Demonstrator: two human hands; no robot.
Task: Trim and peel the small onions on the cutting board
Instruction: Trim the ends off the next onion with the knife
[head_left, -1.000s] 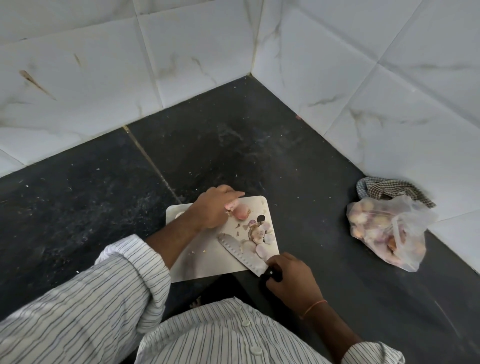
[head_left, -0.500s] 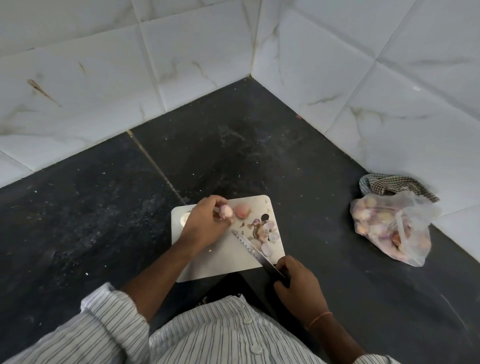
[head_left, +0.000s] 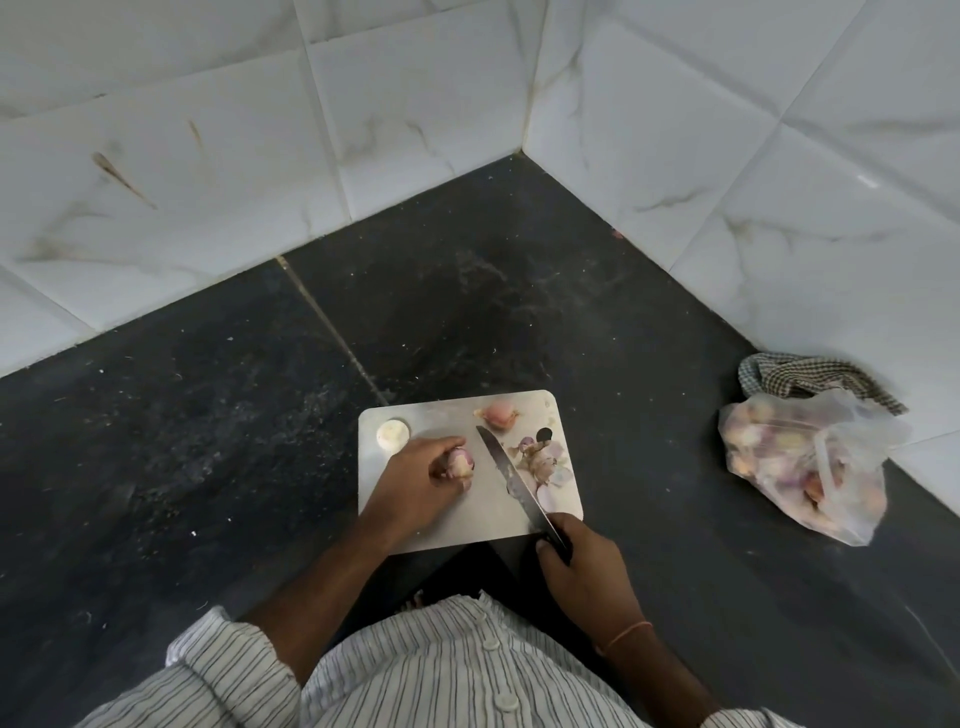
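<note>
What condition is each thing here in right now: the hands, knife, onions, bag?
left hand: grips a small onion on the cutting board
right hand: grips the knife, blade lying beside that onion
far onion: lying loose
peels: piled
plastic bag: full of onions

To your right, a checked cloth (head_left: 815, 379) is lying against the white tiled wall (head_left: 779, 156), touching a plastic bag (head_left: 800, 462) sitting on the black floor (head_left: 208, 441).

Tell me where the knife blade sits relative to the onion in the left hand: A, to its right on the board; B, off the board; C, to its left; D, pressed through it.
A: the knife lies right of the onion that the left hand grips, apart from it.
</note>
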